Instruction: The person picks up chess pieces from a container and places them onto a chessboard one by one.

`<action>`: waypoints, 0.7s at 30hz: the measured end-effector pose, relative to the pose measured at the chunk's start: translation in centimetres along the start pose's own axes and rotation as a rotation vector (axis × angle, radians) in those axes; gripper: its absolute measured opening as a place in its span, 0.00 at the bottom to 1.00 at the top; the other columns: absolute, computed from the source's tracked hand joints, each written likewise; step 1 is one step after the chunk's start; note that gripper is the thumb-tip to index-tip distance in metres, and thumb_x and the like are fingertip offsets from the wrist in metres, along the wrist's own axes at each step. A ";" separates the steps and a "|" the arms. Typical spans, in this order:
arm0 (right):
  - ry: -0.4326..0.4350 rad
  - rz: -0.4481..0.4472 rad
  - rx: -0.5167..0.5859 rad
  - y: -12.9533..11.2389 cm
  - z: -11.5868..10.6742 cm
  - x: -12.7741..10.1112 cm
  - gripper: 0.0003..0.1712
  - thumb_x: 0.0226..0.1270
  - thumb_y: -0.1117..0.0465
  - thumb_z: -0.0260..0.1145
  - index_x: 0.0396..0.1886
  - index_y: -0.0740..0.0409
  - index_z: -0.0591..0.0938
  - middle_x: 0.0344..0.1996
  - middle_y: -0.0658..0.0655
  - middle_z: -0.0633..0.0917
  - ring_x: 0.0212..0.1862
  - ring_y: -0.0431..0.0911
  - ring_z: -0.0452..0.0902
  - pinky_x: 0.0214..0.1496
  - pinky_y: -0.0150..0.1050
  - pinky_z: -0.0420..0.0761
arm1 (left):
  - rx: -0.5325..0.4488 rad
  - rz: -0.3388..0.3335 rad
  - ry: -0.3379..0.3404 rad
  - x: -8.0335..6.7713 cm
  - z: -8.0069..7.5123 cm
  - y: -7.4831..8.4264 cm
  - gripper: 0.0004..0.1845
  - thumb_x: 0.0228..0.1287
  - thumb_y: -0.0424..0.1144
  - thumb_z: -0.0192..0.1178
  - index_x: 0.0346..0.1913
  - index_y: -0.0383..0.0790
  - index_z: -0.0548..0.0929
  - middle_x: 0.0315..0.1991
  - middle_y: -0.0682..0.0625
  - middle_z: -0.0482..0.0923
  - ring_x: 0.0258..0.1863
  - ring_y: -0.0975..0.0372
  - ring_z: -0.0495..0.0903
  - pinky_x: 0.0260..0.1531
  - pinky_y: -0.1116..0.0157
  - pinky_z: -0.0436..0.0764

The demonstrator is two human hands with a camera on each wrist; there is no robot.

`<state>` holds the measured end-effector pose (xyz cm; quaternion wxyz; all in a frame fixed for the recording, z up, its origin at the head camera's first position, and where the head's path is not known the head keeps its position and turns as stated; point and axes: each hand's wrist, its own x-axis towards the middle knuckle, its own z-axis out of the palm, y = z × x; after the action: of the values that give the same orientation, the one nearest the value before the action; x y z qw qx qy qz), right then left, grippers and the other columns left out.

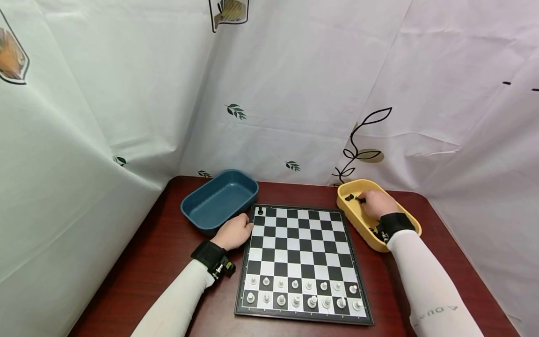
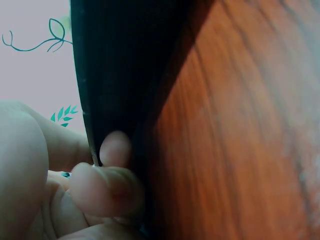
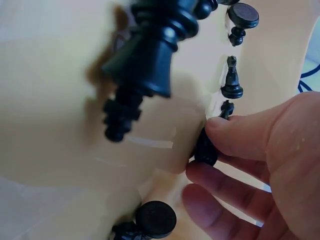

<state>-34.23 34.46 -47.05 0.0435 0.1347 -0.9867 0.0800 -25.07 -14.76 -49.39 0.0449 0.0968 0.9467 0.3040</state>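
My right hand [image 1: 377, 204] is inside the yellow tray [image 1: 414, 223]. Between its thumb and fingers it pinches a black chess piece [image 3: 205, 150], partly hidden by the fingers in the right wrist view. Other black pieces lie around it, among them a large king [image 3: 150, 65] close to the camera. At the left edge of the chessboard [image 1: 290, 243] is my left hand [image 1: 233, 232], its curled fingers and thumb gripping the dark board edge [image 2: 120, 65] in the left wrist view. One black pawn [image 1: 260, 211] stands on the board's far left corner square.
White chess pieces [image 1: 296, 301] stand in two rows along the board's near side. A blue tray [image 1: 200, 223] sits at the back left, just beyond the left hand. The dark red table [image 1: 143, 281] is bounded by a white patterned cloth [image 1: 294, 93].
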 end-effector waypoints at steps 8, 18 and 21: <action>0.002 0.048 0.012 0.1 -0.4 -0.1 0.15 0.72 0.70 0.68 0.55 0.66 0.91 0.51 0.68 0.92 0.46 0.61 0.87 0.50 0.63 0.85 | 0.006 0.007 0.009 0.1 0.0 0.1 0.11 0.86 0.42 0.58 0.39 0.42 0.78 0.26 0.49 0.75 0.22 0.58 0.75 0.29 0.58 0.74; 0.007 0.077 0.060 0.3 -0.6 -0.2 0.08 0.73 0.64 0.75 0.47 0.62 0.94 0.45 0.64 0.94 0.40 0.56 0.86 0.46 0.61 0.85 | -0.003 0.007 0.006 0.0 0.1 0.1 0.11 0.86 0.41 0.58 0.40 0.42 0.78 0.25 0.48 0.75 0.21 0.58 0.76 0.28 0.58 0.74; 0.016 0.071 0.074 0.1 -0.9 -0.3 0.07 0.73 0.64 0.75 0.45 0.62 0.94 0.42 0.63 0.93 0.38 0.55 0.85 0.46 0.60 0.84 | 0.003 0.004 0.007 0.0 0.1 -0.1 0.11 0.87 0.42 0.57 0.40 0.42 0.78 0.26 0.49 0.74 0.21 0.58 0.75 0.28 0.58 0.74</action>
<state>-33.86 34.76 -46.24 0.0437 0.1002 -0.9869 0.1188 -25.06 -14.72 -49.54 0.0409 0.0977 0.9471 0.3030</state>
